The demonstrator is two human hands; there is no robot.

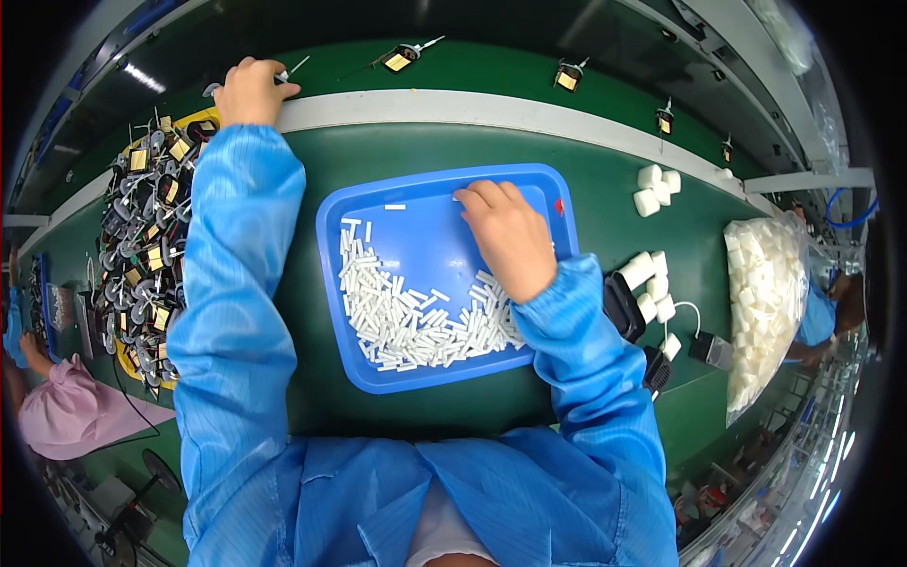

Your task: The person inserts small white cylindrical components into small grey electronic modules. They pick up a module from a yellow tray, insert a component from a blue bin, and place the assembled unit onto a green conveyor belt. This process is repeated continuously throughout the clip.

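Observation:
My right hand (507, 231) is over the upper right of a blue tray (435, 184), fingers pinched on a small white tube (458, 197) whose end barely shows. Short white tubes (416, 331) lie heaped along the tray's left and near sides, and a lone one (395, 207) rests near the far edge. At the far left, my left hand (253, 93) is closed around a small electronic assembly (283, 76) at the edge of the green conveyor belt. A pale rod sticks out past its fingers, while most of the assembly is hidden.
A yellow tray (203, 117) heaped with similar assemblies (142, 236) stands left. Several assemblies (402, 59) lie spaced along the belt (491, 71) behind a pale rail (397, 109). White foam blocks (647, 189), a black adapter (710, 350) and a filled plastic bag (761, 302) are right.

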